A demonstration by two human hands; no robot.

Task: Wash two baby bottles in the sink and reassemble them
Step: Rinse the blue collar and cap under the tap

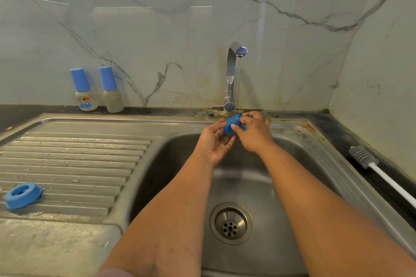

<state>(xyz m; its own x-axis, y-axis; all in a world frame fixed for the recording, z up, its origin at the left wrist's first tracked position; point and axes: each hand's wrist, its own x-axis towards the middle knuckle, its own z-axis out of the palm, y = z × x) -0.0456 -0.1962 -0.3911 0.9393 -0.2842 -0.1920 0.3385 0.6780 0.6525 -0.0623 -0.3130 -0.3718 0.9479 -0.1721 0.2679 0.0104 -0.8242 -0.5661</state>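
My right hand [253, 135] grips a small blue bottle cap [231, 123] over the back of the sink basin [292, 186]. My left hand [215, 143] supports the cap from the left, palm turned up and thumb on it. A thin stream of water runs from the tap [231, 74] down just behind the cap. A blue screw ring [22, 194] lies on the ribbed drainboard [74, 164] at the left. A baby bottle with a blue cap and cartoon label [85, 91] stands at the back left, with a paler capped bottle [111, 91] beside it.
A grey bottle brush with a white handle [378, 171] lies on the dark counter to the right of the sink. The drain strainer [230, 224] sits in the basin floor. A marble-patterned wall closes off the back and right.
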